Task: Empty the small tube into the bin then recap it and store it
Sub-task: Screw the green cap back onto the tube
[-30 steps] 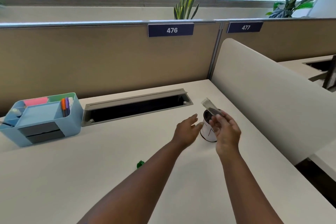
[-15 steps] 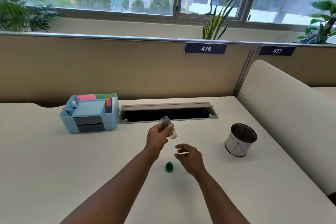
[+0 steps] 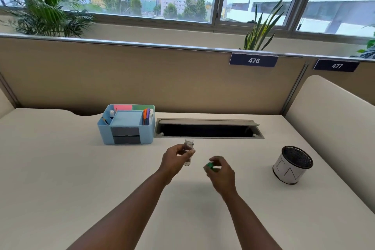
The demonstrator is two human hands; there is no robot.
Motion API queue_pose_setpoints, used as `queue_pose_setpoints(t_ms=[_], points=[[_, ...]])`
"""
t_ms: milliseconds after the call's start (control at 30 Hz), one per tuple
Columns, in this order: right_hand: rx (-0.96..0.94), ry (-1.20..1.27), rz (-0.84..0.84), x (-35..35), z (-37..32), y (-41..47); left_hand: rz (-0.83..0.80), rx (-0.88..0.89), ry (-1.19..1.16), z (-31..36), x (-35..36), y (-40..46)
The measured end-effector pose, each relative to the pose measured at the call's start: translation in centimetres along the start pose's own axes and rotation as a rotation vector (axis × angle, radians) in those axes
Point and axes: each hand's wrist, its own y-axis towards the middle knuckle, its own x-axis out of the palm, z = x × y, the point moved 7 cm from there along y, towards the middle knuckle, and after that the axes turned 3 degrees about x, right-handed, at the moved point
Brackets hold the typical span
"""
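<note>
- 2 bare hands work over a pale desk [image 3: 60, 178], seen from the head camera looking forward and down.
- At 11 o'clock from the hands, a light blue organizer [image 3: 125, 126] stands on the desk near the beige partition [image 3: 142, 79]; it holds pink and blue note pads, a few coloured pens [image 3: 147, 116] upright in its right compartment, and 2 grey drawers in its front.
- Just right of the organizer, at 12 o'clock from the hands, a long grey cable tray [image 3: 207, 129] is set into the desk, with its lid tilted up at the back.
- The left hand [image 3: 175, 159] is closed around the small tube [image 3: 188, 151], a clear one held roughly upright above the desk; its open threaded mouth points up, clear of the fingers, and its lower end shows below them. I cannot tell whether anything is inside it.
- The right hand [image 3: 220, 170], just beside the left at 3 o'clock and not touching it, pinches the green cap [image 3: 210, 166] between thumb and fingertips; the cap is off the tube and apart from it.
- At 3 o'clock, well apart from both hands, the bin [image 3: 292, 165] stands upright on the desk: a small round one with a dark mesh inside and a white wrap with line markings around its side.
- On the partition at 1 o'clock are 2 dark blue signs, 476 [image 3: 253, 60] and 477 [image 3: 336, 65].
- A cream curved divider [image 3: 332, 119] borders the desk on the right.
</note>
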Motion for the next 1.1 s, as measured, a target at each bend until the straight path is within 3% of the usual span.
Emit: queue_pose_setpoints(t_ms=[67,133,333,533,667,933,1100], points=[[0.102,0.401,-0.017,-0.4,-2.3,0.0,-0.054,0.009,-0.004,0.0,0.3,-0.3],[0.107,0.626,-0.098,-0.3,-4.8,0.1,-0.118,0.015,-0.003,-0.1,0.9,-0.5],[0.002,0.710,-0.130,-0.5,-8.4,-0.9,-0.254,0.058,0.022,1.1,2.6,-1.3],[-0.022,0.688,-0.136,-0.6,-8.4,-1.4,-0.250,0.090,-0.022,2.0,2.5,-1.7],[-0.096,0.543,-0.154,-1.0,-8.9,-1.4,-0.270,0.101,-0.024,2.3,2.0,-1.6],[-0.154,0.116,-0.424,-1.6,-10.5,-0.8,-0.351,0.059,0.037,3.1,1.4,-2.1],[-0.172,0.021,-0.452,-2.0,-11.0,-0.6,-0.367,0.080,0.063,3.4,1.3,-2.3]])
